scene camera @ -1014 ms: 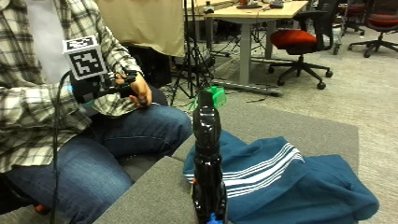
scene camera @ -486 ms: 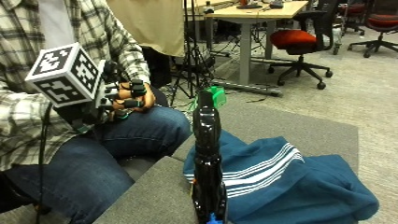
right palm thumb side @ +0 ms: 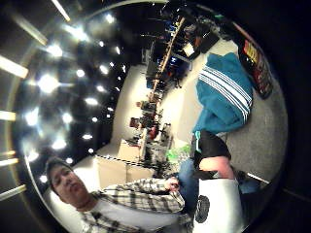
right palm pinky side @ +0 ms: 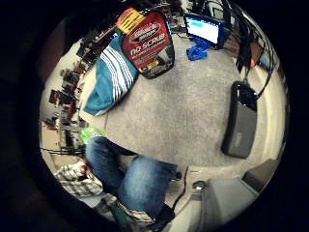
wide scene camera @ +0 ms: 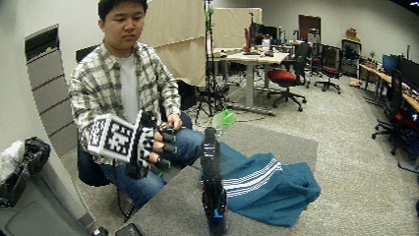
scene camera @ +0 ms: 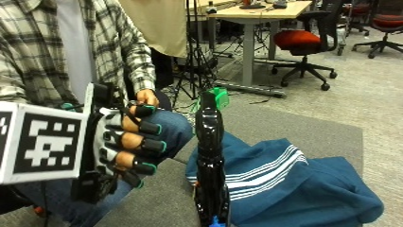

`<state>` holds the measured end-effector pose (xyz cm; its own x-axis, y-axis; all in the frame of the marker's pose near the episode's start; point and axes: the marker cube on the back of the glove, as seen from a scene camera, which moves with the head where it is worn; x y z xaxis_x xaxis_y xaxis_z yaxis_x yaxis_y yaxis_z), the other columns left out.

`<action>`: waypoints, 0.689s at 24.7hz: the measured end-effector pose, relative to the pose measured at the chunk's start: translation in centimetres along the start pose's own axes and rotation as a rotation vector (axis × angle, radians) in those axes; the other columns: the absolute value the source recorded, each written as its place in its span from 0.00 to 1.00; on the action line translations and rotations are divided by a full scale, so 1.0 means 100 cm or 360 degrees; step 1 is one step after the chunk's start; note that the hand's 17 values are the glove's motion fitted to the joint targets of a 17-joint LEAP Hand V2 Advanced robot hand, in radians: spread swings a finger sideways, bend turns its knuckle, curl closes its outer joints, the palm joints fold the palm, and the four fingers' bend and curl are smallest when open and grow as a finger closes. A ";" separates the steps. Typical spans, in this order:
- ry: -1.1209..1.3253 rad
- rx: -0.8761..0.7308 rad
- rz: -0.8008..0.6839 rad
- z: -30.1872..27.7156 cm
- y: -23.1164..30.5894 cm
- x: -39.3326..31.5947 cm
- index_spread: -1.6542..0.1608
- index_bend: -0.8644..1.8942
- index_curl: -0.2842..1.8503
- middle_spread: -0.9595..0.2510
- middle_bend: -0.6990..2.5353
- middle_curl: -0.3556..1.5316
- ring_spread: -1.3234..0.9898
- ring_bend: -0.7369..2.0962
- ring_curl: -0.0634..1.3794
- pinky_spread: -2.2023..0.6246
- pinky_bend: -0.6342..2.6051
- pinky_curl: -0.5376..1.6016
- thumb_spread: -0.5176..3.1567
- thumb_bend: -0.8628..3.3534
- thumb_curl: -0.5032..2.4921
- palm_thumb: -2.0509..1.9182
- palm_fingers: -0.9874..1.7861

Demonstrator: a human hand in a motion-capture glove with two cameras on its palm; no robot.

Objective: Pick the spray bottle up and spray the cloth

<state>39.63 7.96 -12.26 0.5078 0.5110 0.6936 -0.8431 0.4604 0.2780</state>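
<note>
**A:** What has changed in the last second?

**B:** The gloved right hand (scene camera: 129,144) has come up from the person's lap and forward toward the near side of the tabletop (scene camera: 302,127). It now hangs in the air just left of the spray bottle (scene camera: 209,165), back of the hand toward the outside camera, fingers (scene camera: 148,145) loosely curled and a little apart, pinching nothing. The bare hand (scene camera: 148,97) sits behind it near the knee.

**A:** So the reach has started?

**B:** I'd judge so. The hand is beside the bottle and not touching it, so the pick-up is not yet done, nor any spraying.

**A:** Where is the bottle, and how does it stand?

**B:** Upright at the near part of the tabletop, dark and glossy, its long axis vertical. Its green trigger head (scene camera: 218,98) is on top and seems to face away toward the far side, though I can't read the nozzle direction for sure. In the little-finger palm view its red label faces the palm.

**A:** And the cloth?

**B:** The blue cloth (scene camera: 302,194) with white stripes lies crumpled just right of the bottle, touching or nearly touching its base.
</note>
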 end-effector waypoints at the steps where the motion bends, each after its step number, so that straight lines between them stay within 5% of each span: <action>1: -0.0055 0.0019 0.0019 -0.005 -0.008 0.006 0.72 0.37 0.26 0.72 0.28 0.32 0.61 0.38 0.20 0.85 0.34 0.35 0.42 0.23 0.31 0.70 0.44; 17: -0.0269 0.0112 0.0045 -0.013 -0.109 0.043 0.74 0.37 0.27 0.74 0.28 0.35 0.60 0.38 0.23 0.85 0.33 0.35 0.40 0.21 0.33 0.73 0.47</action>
<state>51.21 6.03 -13.17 0.4515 0.3913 0.8019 -0.8700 0.3924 0.2984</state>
